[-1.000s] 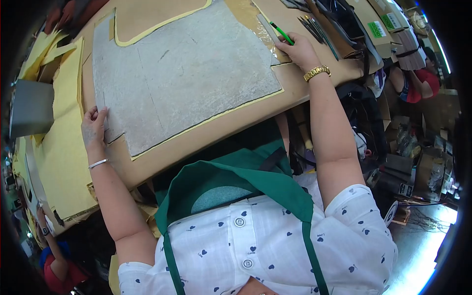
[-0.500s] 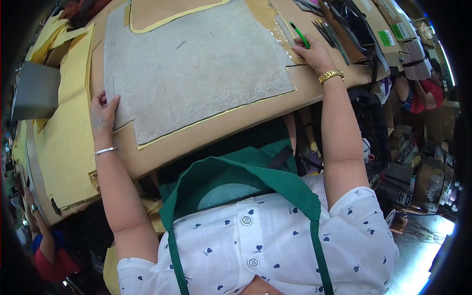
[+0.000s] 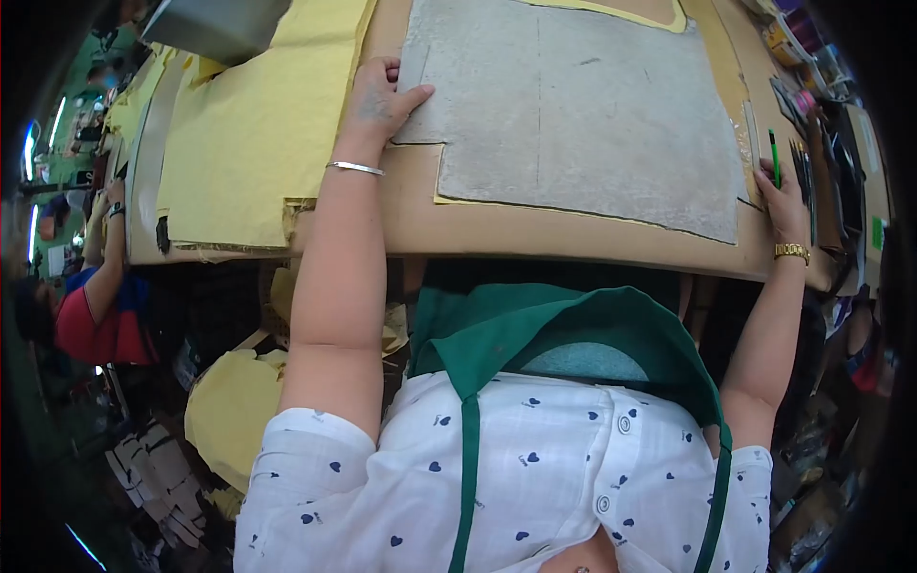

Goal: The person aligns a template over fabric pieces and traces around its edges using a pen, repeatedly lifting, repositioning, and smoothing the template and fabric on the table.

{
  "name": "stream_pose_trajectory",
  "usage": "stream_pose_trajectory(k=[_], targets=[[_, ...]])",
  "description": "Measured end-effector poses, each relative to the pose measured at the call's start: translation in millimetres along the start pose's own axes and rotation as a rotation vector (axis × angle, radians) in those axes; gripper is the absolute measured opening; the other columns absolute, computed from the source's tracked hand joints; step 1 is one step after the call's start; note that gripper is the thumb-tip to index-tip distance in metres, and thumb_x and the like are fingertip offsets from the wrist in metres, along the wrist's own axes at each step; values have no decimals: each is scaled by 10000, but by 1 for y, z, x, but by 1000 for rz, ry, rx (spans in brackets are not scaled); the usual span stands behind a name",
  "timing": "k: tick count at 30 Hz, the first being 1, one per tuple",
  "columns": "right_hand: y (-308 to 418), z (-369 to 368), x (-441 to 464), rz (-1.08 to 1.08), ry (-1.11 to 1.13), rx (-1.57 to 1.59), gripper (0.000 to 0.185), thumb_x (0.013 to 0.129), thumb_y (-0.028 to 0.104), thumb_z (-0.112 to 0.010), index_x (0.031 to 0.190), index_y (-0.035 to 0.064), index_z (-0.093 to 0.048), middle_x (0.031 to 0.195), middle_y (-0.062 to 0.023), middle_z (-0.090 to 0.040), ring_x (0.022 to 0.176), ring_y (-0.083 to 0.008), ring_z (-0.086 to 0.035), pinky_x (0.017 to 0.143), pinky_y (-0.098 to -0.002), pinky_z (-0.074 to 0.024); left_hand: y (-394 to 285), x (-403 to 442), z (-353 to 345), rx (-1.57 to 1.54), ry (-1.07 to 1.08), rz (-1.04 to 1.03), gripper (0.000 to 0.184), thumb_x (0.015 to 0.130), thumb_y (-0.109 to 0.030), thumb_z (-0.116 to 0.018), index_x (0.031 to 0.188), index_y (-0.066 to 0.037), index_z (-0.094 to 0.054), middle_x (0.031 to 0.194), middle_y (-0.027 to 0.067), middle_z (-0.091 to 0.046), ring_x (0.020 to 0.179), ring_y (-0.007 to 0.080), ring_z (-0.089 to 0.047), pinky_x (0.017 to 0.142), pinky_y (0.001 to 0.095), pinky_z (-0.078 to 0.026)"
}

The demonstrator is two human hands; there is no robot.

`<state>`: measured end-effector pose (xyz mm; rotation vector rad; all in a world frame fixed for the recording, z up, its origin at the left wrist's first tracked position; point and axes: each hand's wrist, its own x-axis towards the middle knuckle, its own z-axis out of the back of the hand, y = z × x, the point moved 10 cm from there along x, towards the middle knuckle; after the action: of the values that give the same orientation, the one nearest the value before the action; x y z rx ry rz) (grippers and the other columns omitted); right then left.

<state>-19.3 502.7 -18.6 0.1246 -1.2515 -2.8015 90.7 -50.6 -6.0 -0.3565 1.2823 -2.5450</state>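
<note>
We see the grey, notched flat template (image 3: 583, 115) lying on the brown-covered worktable (image 3: 535, 237), a yellow margin showing beneath part of its near edge. It lies to the right of the left hand (image 3: 375, 107) and to the left of the right hand (image 3: 785, 199). The left is the nearer — its thumb rests on the template's left border, its fingers half curled; whether they pinch the edge we cannot tell. The right hand, just beyond the opposite border, is closed around a green pencil (image 3: 775, 158), whose long axis points away from the body. The template's visible part is widest from side to side — its far end is cut off, leaving its true long axis uncertain.
</note>
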Motion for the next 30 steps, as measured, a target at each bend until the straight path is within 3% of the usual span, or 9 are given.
stream_pose_trajectory(k=[2, 5, 12, 15, 16, 17, 20, 30], targets=[[-1, -1, 1, -4, 8, 27, 299, 807, 137, -588, 1035, -46, -522, 820, -25, -532, 717, -76, -483, 667, -200, -409, -3, -2, 1, 0, 2, 11, 437, 621, -108, -735, 961, 72, -526, 862, 137, -606, 731, 181, -596, 660, 276, -489], [2, 0, -1, 12, -5, -46, 292, 807, 145, -591, 1022, -44, -534, 831, -23, -534, 735, -69, -478, 676, -196, -401, -2, -1, -4, 35, 90, 48, 543, 663, -113, -718, 1084, 92, -443, 921, 123, -562, 776, 154, -559, 674, 260, -487], [3, 0, -3, 22, 7, -59, 304, 800, 157, -605, 1023, -40, -540, 846, -29, -551, 725, -67, -485, 650, -203, -411, -2, 0, 0, 125, 61, 20, 530, 662, -116, -720, 1075, 92, -460, 903, 119, -576, 774, 146, -562, 679, 254, -483], [26, 2, -18, -78, -76, -118, 303, 797, 147, -606, 1027, -38, -540, 860, -28, -559, 725, -67, -491, 636, -207, -419, -7, 2, 2, 137, 27, -12, 486, 641, -93, -722, 1031, 85, -493, 878, 123, -584, 772, 160, -573, 680, 261, -483], [3, 2, -7, -10, -74, 47, 305, 792, 138, -608, 1033, -36, -540, 873, -30, -562, 733, -67, -491, 629, -206, -418, -14, -2, 4, 115, 9, -19, 452, 624, -77, -725, 993, 81, -516, 865, 132, -590, 774, 176, -582, 683, 271, -484], [7, 4, -10, -14, -92, 46, 300, 784, 129, -610, 1024, -37, -541, 839, -21, -549, 720, -70, -486, 624, -204, -413, -19, -3, 6, 93, -5, -23, 419, 607, -61, -728, 954, 76, -539, 852, 141, -596, 775, 191, -591, 685, 280, -486], [16, 1, -12, -13, -74, -25, 238, 766, 103, -612, 948, -34, -544, 755, -6, -508, 674, -77, -468, 614, -205, -408, -21, -3, -2, 16, 100, 3, 470, 654, -65, -701, 1049, 80, -493, 875, 97, -575, 765, 147, -563, 686, 255, -473], [18, -4, -13, -50, -47, 69, 203, 776, 78, -594, 943, -23, -538, 732, 8, -488, 643, -57, -451, 579, -186, -401, -9, -4, 4, 118, -26, -6, 521, 652, -88, -715, 1090, 58, -474, 929, 109, -536, 782, 161, -549, 722, 269, -471]])
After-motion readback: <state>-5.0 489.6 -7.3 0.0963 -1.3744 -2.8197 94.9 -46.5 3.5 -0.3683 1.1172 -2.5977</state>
